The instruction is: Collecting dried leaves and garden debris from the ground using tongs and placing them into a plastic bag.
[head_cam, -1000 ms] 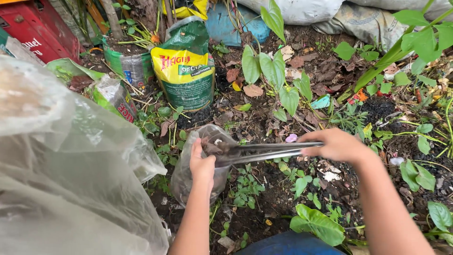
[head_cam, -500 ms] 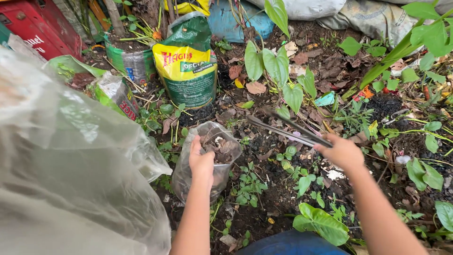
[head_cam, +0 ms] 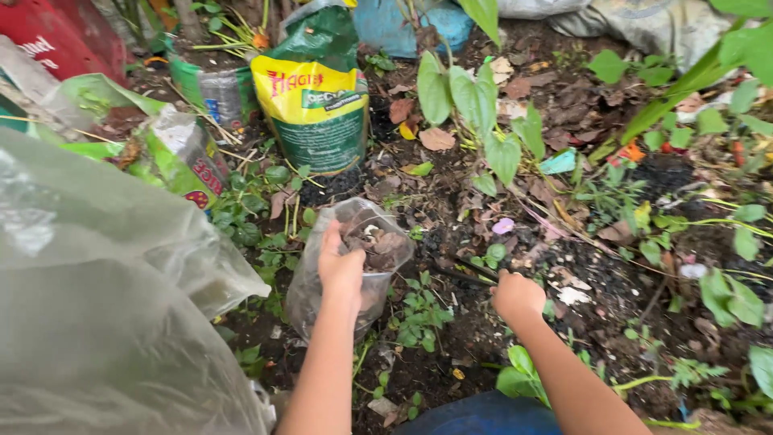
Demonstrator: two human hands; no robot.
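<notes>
two hands [head_cam: 342,270], one clear bag of dry leaves [head_cam: 354,266], one pair of tongs [head_cam: 463,270], one yellow-green sack [head_cam: 314,113]

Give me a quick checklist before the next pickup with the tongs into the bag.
1. Left hand grips the clear plastic bag rim: ok.
2. Bag mouth open, dry leaves inside: ok.
3. Right hand holds the dark tongs: ok.
4. Tong tips open or closed: cannot tell, mostly hidden.
5. Tongs close to the bag mouth: ok.
6. Small pink scrap on the soil within reach: likely ok.
</notes>
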